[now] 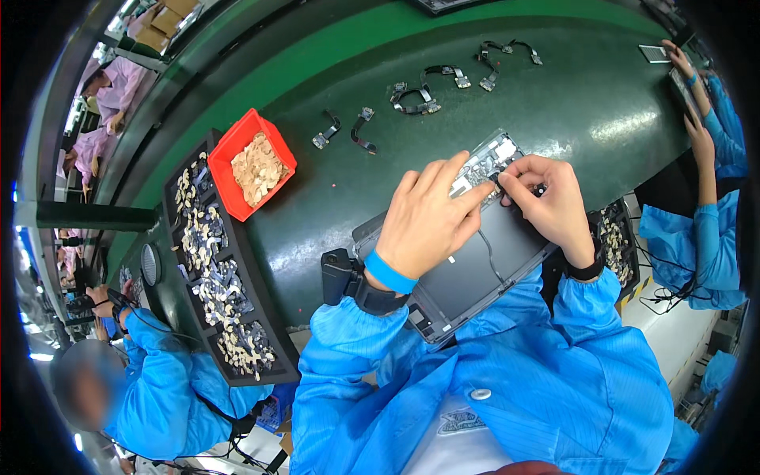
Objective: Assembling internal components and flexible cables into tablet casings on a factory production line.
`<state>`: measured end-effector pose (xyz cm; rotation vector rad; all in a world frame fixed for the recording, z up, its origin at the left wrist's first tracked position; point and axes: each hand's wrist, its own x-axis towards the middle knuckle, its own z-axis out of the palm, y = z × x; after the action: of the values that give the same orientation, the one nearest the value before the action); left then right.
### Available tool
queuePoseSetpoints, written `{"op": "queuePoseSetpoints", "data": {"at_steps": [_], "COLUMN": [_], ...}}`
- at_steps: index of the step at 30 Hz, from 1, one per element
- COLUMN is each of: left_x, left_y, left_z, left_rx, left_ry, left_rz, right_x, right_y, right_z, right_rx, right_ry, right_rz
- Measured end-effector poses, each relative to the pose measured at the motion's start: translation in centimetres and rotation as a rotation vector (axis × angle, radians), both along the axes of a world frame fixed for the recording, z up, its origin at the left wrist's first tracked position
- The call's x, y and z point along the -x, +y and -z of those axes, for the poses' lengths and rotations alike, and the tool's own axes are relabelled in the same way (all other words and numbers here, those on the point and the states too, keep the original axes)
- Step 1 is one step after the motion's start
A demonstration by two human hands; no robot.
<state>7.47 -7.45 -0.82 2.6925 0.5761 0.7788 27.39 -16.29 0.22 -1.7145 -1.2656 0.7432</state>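
An opened tablet housing [463,285] slants across the bench edge in front of me. Its small circuit board [480,168] is bared at the far end, and a thin dark cable runs down the grey inner face. My left hand [430,212] lies over the left side of the housing with its fingers stretched out, the index fingertip beside the board. Thumb and index finger of my right hand [542,196] are pinched at the board's right edge. A small dark piece shows at that pinch, but its kind is hidden by the fingers.
Several flex cables with little boards [419,101] lie across the green bench [332,214]. At left, a red bin [229,184] holds tan pieces beside a long black tray [286,360] of small parts. Another parts tray [629,261] is at right. Co-workers in blue sit on both sides.
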Motion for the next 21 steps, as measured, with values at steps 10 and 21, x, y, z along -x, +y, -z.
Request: {"op": "queuePoseSetpoints", "data": {"at_steps": [10,21], "left_x": [0.42,-0.08], "left_y": [-0.39,0.34], "left_z": [-0.05,-0.03], "left_rx": [-0.008,-0.013], "left_ry": [0.016,0.017], "left_rz": [-0.003,-0.002], "right_x": [0.40,-0.26], "right_y": [-0.29,0.44], "right_z": [-0.04,-0.33], "right_rx": [0.007,0.016], "right_ry": [-0.014,-0.020], "right_rz": [0.002,-0.027]}}
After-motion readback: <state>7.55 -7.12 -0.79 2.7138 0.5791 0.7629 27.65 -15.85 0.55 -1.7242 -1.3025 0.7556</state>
